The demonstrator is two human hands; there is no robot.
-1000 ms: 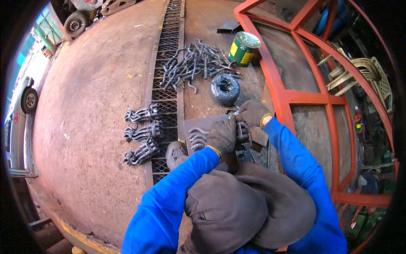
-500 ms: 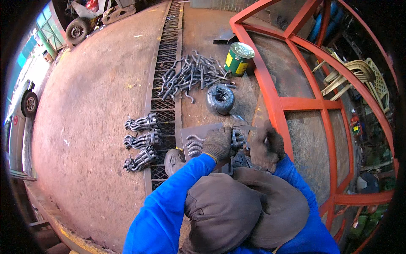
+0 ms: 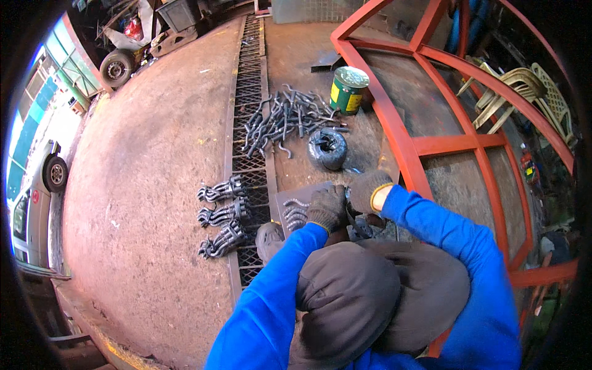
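My left hand [image 3: 327, 208], in a dark knit glove, is closed over a bundle of bent ribbed steel rods [image 3: 295, 214]. Their wavy ends stick out to its left over a flat metal plate [image 3: 282, 198]. Beside it, my right hand [image 3: 368, 190] is gloved too, with curled fingers close to the bundle's other end, which the hands hide. What those fingers grip cannot be made out. A dark strip [image 3: 351, 217] hangs just below, between the hands. Three tied bundles of similar rods [image 3: 223, 214] lie to the left, partly on the floor grating.
Loose bent rods [image 3: 287, 117] are heaped ahead, near a black wrapped roll [image 3: 327, 148] and a green-and-yellow can [image 3: 349, 90]. A red steel frame [image 3: 425, 146] stands along the right side. The metal floor grating [image 3: 248, 80] runs away from me. A parked vehicle [image 3: 37, 203] is at far left.
My right hand has moved left and up, close to my left hand, and now covers the rod ends that showed there. My left hand stays on the bundle. The whole view has shifted slightly.
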